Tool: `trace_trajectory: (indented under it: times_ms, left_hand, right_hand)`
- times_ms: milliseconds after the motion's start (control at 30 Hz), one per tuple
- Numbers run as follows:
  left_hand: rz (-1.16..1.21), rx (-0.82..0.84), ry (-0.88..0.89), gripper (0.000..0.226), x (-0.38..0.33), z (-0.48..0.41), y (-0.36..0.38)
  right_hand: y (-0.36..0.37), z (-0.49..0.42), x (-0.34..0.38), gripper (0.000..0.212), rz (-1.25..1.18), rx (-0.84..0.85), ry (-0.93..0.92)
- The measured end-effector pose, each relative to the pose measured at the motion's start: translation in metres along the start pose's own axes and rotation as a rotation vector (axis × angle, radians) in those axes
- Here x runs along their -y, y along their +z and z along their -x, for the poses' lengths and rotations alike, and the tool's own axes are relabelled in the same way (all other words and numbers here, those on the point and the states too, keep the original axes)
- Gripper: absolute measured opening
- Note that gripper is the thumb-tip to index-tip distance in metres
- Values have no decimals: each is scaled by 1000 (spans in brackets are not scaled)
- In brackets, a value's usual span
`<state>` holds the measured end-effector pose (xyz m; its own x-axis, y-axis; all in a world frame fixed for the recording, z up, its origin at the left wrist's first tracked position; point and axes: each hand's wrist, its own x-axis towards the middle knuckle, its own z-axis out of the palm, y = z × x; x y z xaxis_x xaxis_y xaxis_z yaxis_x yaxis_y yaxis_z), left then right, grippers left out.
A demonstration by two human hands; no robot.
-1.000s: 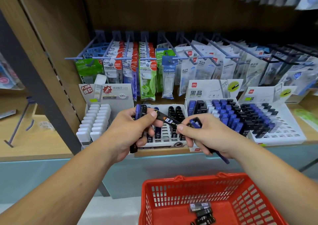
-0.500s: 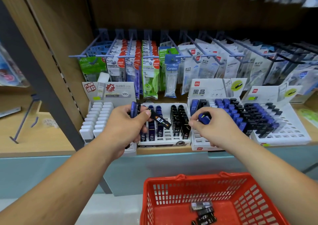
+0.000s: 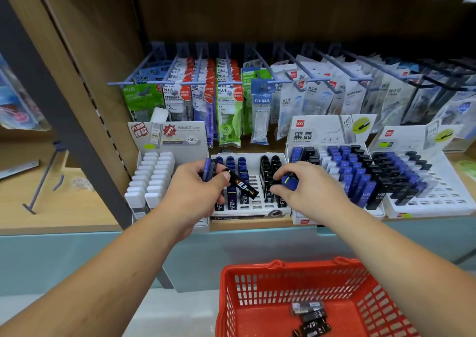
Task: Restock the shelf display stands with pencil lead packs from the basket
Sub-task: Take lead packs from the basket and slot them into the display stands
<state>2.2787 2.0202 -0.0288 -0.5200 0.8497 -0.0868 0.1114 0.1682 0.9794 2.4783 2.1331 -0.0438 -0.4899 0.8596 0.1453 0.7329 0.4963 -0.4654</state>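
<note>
Head view: our left hand [image 3: 195, 195] grips a bunch of packs [image 3: 209, 169], one black pack [image 3: 242, 184] jutting over the middle stand [image 3: 253, 203]; our right hand [image 3: 309, 193] pinches a blue pack [image 3: 289, 181] just above that stand's black rows. Below, the red basket [image 3: 291, 268] holds a few more black packs [image 3: 310, 321]

Wood-grain back panel [image 3: 283, 14], shaded toward top. Wood side panel [image 3: 98, 66] at left. Dark grey upright post [image 3: 51, 99] slants across left side. Light wood shelf board [image 3: 64, 220]; pale teal base panel [image 3: 64, 259] below front edge. Floor [image 3: 180, 316] pale grey. Blue peg hooks [image 3: 296, 62] along back panel.
</note>
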Motion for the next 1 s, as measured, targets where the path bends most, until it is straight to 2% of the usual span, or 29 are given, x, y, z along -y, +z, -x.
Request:
trace_trajectory:
  times_ms: [300, 567, 667, 1000]
  left_hand:
    - [-5, -20, 33, 4, 3, -4, 2]
    - [-45, -5, 35, 4, 3, -5, 2]
    - [-74, 35, 41, 6, -3, -2, 5]
    - [-369, 242, 376, 18, 1, 5, 31]
  right_hand:
    - [4, 0, 2, 14, -18, -42, 20]
    - [-24, 5, 18, 14, -479, -93, 52]
    - [-30, 11, 28, 16, -639, -62, 144]
    - [-27, 18, 45, 16, -875, -74, 257]
